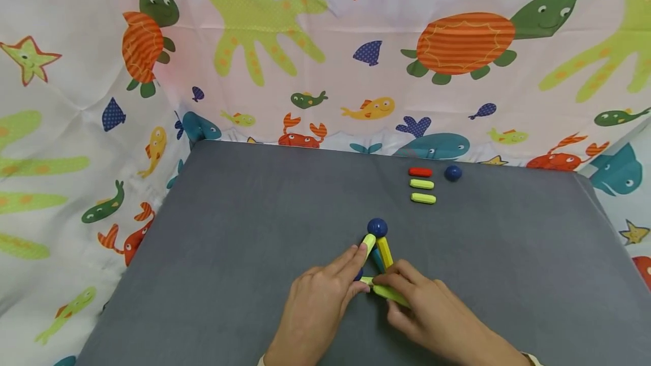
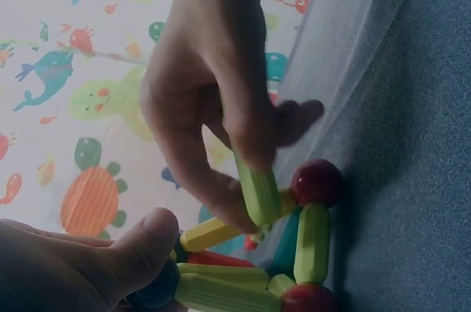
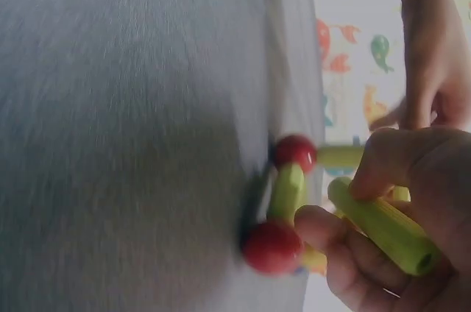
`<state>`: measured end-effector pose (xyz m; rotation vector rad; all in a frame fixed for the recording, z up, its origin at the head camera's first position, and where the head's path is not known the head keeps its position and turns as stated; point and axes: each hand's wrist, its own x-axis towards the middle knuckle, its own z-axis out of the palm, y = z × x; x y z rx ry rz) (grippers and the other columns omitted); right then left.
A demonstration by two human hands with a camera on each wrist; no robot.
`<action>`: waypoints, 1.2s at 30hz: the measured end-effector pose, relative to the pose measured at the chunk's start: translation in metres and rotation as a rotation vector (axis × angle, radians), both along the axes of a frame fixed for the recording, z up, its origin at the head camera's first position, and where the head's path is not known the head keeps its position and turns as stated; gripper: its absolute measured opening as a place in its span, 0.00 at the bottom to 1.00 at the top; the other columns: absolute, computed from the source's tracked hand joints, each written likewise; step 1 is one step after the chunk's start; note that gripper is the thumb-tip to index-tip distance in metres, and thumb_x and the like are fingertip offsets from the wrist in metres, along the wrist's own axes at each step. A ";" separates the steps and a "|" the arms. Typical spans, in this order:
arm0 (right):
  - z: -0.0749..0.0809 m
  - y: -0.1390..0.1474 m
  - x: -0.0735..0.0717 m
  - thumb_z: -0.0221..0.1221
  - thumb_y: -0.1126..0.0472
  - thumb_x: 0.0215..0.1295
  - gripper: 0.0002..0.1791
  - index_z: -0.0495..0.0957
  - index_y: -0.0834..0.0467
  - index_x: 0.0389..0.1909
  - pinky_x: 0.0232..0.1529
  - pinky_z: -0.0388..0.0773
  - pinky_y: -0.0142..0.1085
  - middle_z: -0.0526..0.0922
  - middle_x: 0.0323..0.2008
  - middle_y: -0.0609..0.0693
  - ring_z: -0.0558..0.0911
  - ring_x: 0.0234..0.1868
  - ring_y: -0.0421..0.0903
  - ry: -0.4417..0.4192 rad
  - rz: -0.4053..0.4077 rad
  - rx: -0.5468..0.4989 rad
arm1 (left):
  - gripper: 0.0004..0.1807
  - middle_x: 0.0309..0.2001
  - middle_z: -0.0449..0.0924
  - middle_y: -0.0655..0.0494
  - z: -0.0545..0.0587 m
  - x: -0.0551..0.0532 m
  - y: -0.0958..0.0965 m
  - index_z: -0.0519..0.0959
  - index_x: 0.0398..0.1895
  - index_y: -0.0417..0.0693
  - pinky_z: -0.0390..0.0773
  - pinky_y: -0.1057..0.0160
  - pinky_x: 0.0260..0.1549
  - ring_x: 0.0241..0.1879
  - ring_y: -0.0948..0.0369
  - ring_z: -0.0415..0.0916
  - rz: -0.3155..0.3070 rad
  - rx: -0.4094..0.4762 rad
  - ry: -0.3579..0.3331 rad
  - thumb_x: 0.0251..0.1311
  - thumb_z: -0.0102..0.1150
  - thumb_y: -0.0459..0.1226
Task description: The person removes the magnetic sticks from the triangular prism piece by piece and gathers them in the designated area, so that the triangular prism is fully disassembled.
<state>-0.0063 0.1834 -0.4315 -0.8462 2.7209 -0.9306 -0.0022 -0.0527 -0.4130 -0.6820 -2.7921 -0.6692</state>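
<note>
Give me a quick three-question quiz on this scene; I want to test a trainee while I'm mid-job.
1. Which hand pinches a green rod that has no ball on either end?
2. True or false: in the head view, the loose blue ball lies to the left of the red rod.
3. Counting the red one, how many rods lie in the column next to that ball? A) two B) three C) five

Key:
1. The right hand; the left hand is on the joined rods and balls.
2. False: the ball lies to the right.
3. B: one red and two yellow-green rods.
</note>
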 end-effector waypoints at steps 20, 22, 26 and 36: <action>-0.005 0.120 -0.062 0.75 0.77 0.55 0.30 0.84 0.49 0.56 0.39 0.87 0.43 0.80 0.50 0.45 0.82 0.44 0.42 0.358 -0.156 0.194 | 0.36 0.65 0.83 0.60 0.000 0.000 0.002 0.78 0.74 0.58 0.86 0.60 0.35 0.32 0.60 0.86 0.004 0.020 -0.029 0.61 0.73 0.50; -0.010 0.130 -0.069 0.74 0.77 0.55 0.29 0.84 0.50 0.56 0.36 0.86 0.44 0.81 0.49 0.47 0.82 0.42 0.44 0.363 -0.190 0.207 | 0.36 0.65 0.84 0.59 0.000 0.001 0.001 0.78 0.74 0.58 0.86 0.59 0.35 0.33 0.59 0.87 0.004 0.024 -0.027 0.61 0.73 0.50; -0.016 0.149 -0.086 0.74 0.78 0.54 0.28 0.86 0.53 0.54 0.36 0.84 0.49 0.82 0.45 0.51 0.82 0.41 0.48 0.397 -0.241 0.223 | 0.36 0.65 0.83 0.59 0.001 0.001 0.002 0.78 0.74 0.58 0.86 0.59 0.35 0.33 0.58 0.87 0.006 0.022 -0.018 0.62 0.72 0.51; -0.029 0.171 -0.130 0.70 0.78 0.60 0.21 0.86 0.60 0.54 0.43 0.83 0.61 0.83 0.45 0.61 0.81 0.44 0.59 0.334 -0.307 0.281 | 0.35 0.65 0.84 0.59 0.001 0.002 0.002 0.78 0.73 0.57 0.86 0.58 0.35 0.34 0.58 0.87 0.002 0.015 -0.001 0.62 0.73 0.50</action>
